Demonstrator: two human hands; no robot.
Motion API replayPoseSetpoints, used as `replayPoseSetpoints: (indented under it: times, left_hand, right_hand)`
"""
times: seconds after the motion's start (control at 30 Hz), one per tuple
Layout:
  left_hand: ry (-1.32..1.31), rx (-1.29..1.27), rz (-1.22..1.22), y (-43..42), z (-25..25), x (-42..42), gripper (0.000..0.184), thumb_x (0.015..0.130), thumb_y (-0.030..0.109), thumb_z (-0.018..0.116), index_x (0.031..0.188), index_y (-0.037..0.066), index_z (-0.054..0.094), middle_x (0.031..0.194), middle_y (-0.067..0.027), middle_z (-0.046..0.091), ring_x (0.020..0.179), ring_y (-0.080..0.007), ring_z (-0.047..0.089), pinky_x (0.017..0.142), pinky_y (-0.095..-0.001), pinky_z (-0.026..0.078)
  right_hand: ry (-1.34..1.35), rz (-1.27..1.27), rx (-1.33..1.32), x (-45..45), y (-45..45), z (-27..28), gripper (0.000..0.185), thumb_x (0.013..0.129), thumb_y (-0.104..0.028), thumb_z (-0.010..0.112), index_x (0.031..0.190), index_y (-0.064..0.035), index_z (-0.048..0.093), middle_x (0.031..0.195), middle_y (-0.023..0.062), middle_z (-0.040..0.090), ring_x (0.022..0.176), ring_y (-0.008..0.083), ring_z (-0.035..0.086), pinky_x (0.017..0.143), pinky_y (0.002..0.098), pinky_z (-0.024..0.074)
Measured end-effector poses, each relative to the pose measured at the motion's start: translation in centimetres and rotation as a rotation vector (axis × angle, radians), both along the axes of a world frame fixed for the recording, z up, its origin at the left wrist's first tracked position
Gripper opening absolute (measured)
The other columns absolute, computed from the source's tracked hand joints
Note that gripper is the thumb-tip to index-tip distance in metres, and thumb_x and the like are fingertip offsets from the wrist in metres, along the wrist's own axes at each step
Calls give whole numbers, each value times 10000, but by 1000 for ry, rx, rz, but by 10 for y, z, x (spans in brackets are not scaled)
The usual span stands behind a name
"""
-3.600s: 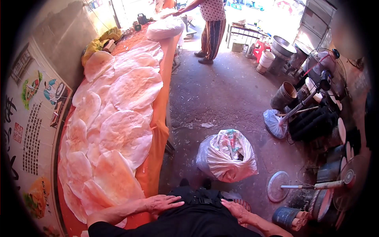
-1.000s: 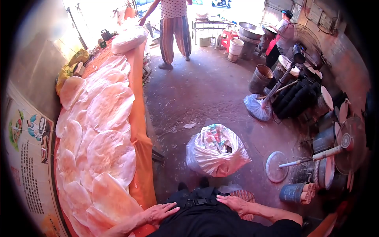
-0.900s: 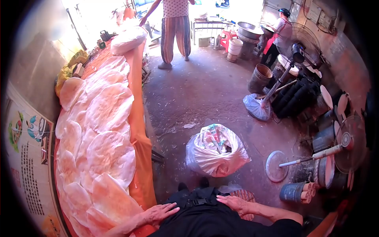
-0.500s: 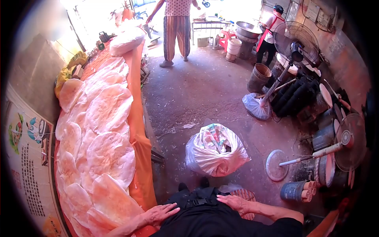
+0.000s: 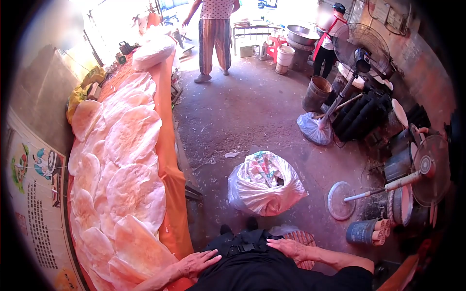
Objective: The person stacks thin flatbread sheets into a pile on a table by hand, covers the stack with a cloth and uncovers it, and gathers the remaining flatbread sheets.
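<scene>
My left hand [image 5: 198, 262] lies flat on the black clothing at my left side, fingers stretched out, holding nothing. On the opposite side, my right hand [image 5: 288, 249] rests the same way, its fingers extended beside a black belt with a buckle [image 5: 244, 248]. Large thin flatbreads [image 5: 136, 186] overlap along a table with an orange cover [image 5: 173, 213], close to my left forearm. In front of my feet stands a big white plastic sack [image 5: 272, 194], its top gathered open around patterned material.
Two people [image 5: 216, 43] [image 5: 331, 41] stand farther off. Along the right are a standing fan [image 5: 361, 58], another fan lying tilted [image 5: 425, 167], a blue bucket of cylinders [image 5: 361, 233], a rusty bucket [image 5: 318, 92] and a tied plastic bag [image 5: 314, 128]. A metal basin [image 5: 302, 36] sits at the back.
Both hands stay where they were. The far person in patterned trousers has shifted their arms slightly, and the person in the red apron has turned a little. The view has tilted slightly.
</scene>
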State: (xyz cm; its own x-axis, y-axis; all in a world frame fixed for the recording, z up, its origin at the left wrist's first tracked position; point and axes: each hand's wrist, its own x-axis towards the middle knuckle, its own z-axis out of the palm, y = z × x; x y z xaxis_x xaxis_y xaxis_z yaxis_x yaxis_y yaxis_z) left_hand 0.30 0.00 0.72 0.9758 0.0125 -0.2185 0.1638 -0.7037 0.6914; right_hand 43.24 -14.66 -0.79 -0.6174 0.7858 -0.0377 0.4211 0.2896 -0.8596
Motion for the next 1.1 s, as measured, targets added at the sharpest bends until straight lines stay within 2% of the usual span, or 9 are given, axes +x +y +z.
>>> replayPoseSetpoints:
  times: [0.3,0.5,0.6,0.7,1.1]
  left_hand:
    - [-7,8,-4,-1,-4,-1,1251,558,416,825,1564,59,175,1540,-296,292,1378,-430,400,1125,-450,377]
    - [-3,6,0,-2,-3,-1,1249,568,413,825,1566,60,164,1539,-297,291,1381,-430,397,1124,-451,379]
    - [-3,7,0,-2,-1,0,1257,563,414,829,1567,61,160,1540,-295,290,1379,-431,400,1125,-452,379]
    - [0,12,-2,-2,-1,-1,1265,556,413,831,1567,61,158,1543,-293,287,1377,-433,402,1126,-454,377]
    - [23,19,-4,-4,-7,-2,1270,546,407,824,1568,61,155,1545,-295,285,1381,-431,399,1125,-452,380]
  right_hand:
    - [5,-7,2,1,-1,-2,1028,746,-495,744,1535,-20,287,1556,246,326,1304,399,476,1036,479,415]
    - [19,-5,4,1,-2,-1,1009,766,-538,730,1519,-30,290,1566,242,310,1306,403,472,1028,492,410]
    - [-4,-3,-12,0,-2,1,1017,760,-533,736,1522,-33,286,1568,240,307,1313,400,466,1030,492,408]
    - [-3,0,-7,0,0,4,1050,722,-475,754,1537,-15,277,1557,250,321,1302,406,472,1033,479,414]
    - [12,3,-19,1,-1,0,1053,739,-531,739,1540,-23,280,1560,250,316,1308,400,465,1034,484,404]
